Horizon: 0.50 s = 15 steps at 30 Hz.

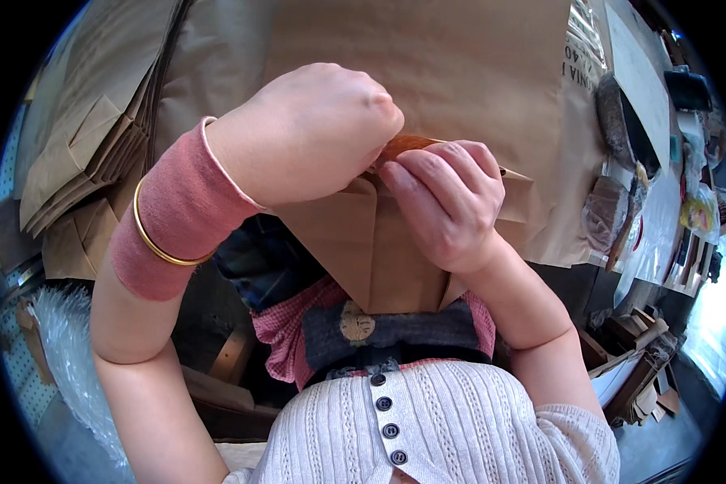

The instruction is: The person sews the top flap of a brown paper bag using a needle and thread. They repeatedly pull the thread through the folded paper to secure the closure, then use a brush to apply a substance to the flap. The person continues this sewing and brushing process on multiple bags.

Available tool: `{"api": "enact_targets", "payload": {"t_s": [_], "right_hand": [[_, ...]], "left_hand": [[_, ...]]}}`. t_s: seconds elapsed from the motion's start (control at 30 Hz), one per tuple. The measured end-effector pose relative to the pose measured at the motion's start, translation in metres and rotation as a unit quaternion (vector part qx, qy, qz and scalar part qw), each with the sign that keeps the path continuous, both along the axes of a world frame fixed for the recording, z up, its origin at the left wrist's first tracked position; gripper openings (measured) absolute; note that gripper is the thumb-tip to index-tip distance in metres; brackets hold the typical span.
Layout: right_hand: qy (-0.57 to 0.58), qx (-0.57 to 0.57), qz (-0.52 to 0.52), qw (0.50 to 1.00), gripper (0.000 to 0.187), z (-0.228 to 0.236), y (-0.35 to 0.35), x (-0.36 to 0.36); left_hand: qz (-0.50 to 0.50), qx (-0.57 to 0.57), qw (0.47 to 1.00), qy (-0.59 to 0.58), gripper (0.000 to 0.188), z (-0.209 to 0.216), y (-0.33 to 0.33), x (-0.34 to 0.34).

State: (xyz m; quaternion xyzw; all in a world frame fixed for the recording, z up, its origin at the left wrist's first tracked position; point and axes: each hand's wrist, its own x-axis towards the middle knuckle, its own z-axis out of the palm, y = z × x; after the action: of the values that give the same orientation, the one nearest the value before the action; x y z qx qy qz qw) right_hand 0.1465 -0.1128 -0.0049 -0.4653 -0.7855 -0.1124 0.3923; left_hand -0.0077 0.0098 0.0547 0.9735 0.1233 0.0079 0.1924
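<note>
pinching the upright brown paper bag [379,258] at its top: left hand [306,133], right hand [448,202].

The person is wearing a cream ribbed knit cardigan [460,419] with short sleeves, and a row of small dark round buttons [385,415] is running down its front placket. Under the collar, a pink-and-white checked fabric [278,335] is showing, and a dark grey-blue knitted bow [395,327] with a round tan patch [355,323] is sitting at the neck. On the left forearm, a dusty pink stretch wristband [177,218] is covering the wrist. Around that band, a thin gold bangle [149,238] is hanging, and a finer pale bangle [218,157] is lying at the band's edge nearer the hand. The right forearm is showing no sleeve.
</note>
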Motion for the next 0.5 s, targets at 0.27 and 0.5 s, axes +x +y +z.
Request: {"api": "enact_targets", "payload": {"t_s": [0.27, 0.5], "right_hand": [[-0.026, 0.036, 0.002, 0.999, 0.020, -0.0020, -0.0030, -0.0002], [-0.010, -0.002, -0.010, 1.000, 0.018, 0.0001, -0.0033, -0.0003]], "left_hand": [[0.008, -0.063, 0.998, -0.025, 0.007, -0.0099, 0.0060, -0.0046], [0.017, -0.123, 0.992, -0.012, 0.010, -0.0059, 0.0072, -0.0035]]}}
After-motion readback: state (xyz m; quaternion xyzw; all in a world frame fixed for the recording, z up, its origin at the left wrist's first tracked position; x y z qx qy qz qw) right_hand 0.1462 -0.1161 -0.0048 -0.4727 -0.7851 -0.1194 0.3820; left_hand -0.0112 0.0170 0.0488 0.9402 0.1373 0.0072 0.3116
